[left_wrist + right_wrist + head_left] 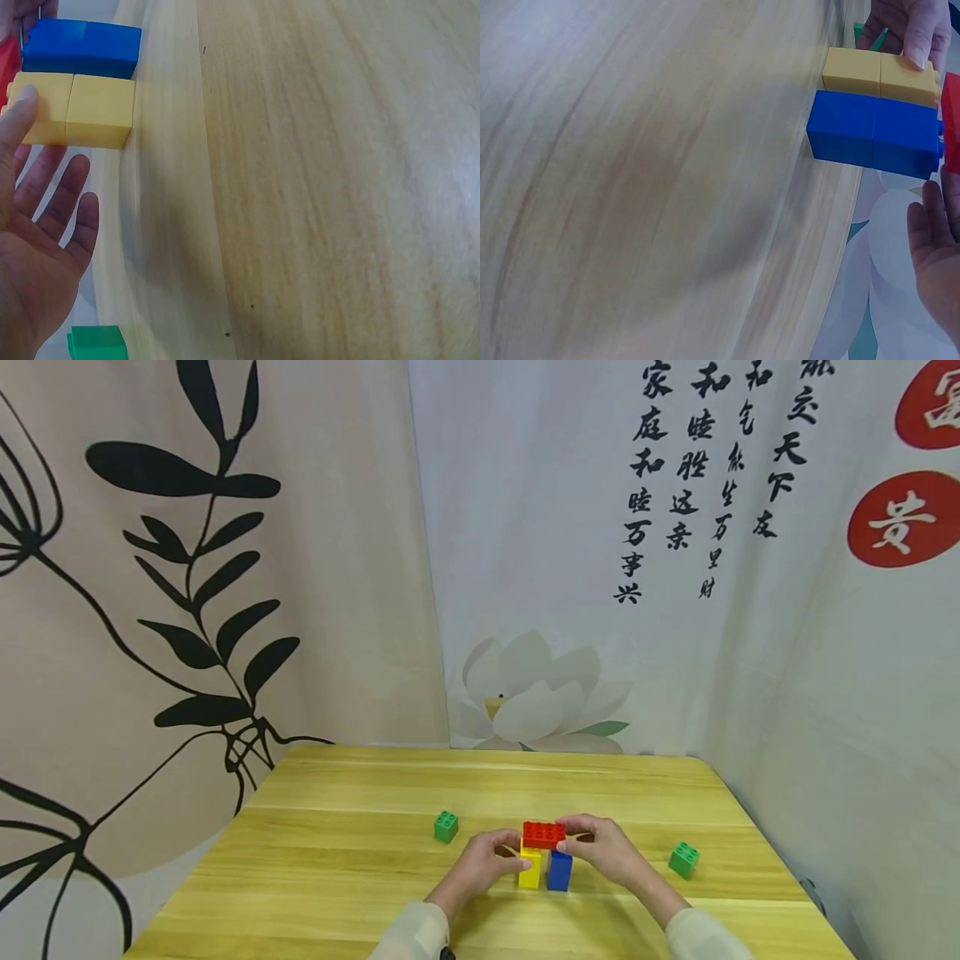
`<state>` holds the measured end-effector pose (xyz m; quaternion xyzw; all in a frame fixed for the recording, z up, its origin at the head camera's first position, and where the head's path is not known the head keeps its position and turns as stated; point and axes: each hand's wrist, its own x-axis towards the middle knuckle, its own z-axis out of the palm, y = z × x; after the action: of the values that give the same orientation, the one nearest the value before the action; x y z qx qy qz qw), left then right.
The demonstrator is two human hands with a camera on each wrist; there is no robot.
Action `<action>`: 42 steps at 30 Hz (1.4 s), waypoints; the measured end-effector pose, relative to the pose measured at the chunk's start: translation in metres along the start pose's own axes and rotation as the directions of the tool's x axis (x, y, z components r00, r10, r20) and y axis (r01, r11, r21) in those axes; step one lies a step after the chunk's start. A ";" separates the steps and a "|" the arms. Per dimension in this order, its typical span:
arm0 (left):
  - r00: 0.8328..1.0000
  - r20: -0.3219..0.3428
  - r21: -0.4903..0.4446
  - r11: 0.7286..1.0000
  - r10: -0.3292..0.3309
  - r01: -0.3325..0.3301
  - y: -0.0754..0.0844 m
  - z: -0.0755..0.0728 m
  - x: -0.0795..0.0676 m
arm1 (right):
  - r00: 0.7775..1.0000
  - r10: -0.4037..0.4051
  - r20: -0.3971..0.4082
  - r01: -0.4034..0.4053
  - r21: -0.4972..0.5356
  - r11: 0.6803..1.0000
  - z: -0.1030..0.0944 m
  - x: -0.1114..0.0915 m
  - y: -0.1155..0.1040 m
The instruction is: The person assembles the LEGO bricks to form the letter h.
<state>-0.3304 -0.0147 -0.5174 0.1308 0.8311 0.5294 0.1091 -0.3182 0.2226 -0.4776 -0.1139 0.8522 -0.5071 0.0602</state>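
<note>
Two block stacks stand side by side on the table, each two blocks high: a yellow stack (529, 870) and a blue stack (558, 871). My left hand (488, 863) pinches the upper yellow block, its thumb across the near side in the left wrist view while the other fingers spread loosely. My right hand (604, 847) grips the right end of a longer red block (543, 835) between thumb and fingers. That red block spans the tops of both stacks. In the right wrist view, studs of the blue stack (874, 135) show just under the red block (952, 124).
One green block (446, 827) sits behind and left of the stacks. Another green block (684, 859) lies to the right, beyond my right hand. The wooden table (360, 877) ends at a printed curtain (360, 568) behind it.
</note>
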 end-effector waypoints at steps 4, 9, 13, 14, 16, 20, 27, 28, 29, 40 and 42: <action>1.000 0.001 -0.006 1.000 0.025 -0.025 -0.001 0.000 0.000 | 1.000 -0.002 0.011 0.002 -0.006 1.000 0.001 0.001 0.001; 0.999 0.004 -0.009 0.999 0.050 -0.050 0.000 0.000 -0.001 | 1.000 -0.007 0.017 0.008 -0.019 1.000 0.003 0.002 0.003; 0.999 0.002 -0.010 0.998 0.054 -0.054 -0.001 0.000 -0.001 | 1.000 -0.017 0.023 0.018 -0.029 0.999 0.003 0.001 0.004; 0.999 0.001 -0.011 0.999 0.053 -0.053 -0.001 0.000 -0.001 | 1.000 -0.020 0.023 0.021 -0.031 0.999 0.003 0.001 0.005; 0.999 -0.001 -0.009 0.999 0.053 -0.053 -0.001 0.000 -0.001 | 0.999 -0.025 0.024 0.026 -0.031 0.999 0.003 0.000 0.004; 0.999 -0.004 -0.019 0.998 0.054 -0.054 -0.002 0.001 -0.001 | 0.999 -0.028 0.026 0.029 -0.036 0.999 0.002 0.000 0.004; 0.998 -0.007 -0.020 0.998 0.057 -0.057 -0.001 0.000 -0.001 | 0.999 -0.032 0.024 0.033 -0.054 0.998 0.003 0.000 0.005; 0.998 -0.008 -0.016 0.998 0.055 -0.055 0.000 -0.001 -0.002 | 0.999 -0.032 0.023 0.034 -0.056 0.998 0.003 0.000 0.005; 0.998 -0.009 -0.010 0.998 0.055 -0.056 0.000 -0.002 -0.002 | 0.999 -0.031 0.021 0.032 -0.057 0.998 0.003 0.000 0.005; 0.992 0.009 -0.056 0.990 0.128 -0.128 0.010 -0.011 -0.001 | 1.000 -0.023 0.021 0.024 -0.072 0.997 0.003 0.001 0.006; 0.992 0.009 -0.055 0.990 0.129 -0.128 0.011 -0.011 -0.001 | 0.999 -0.025 0.024 0.027 -0.064 0.998 0.003 0.001 0.006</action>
<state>-0.3319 -0.0199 -0.5032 0.1842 0.8054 0.5571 0.0834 -0.3196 0.2222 -0.4842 -0.1327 0.8659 -0.4786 0.0596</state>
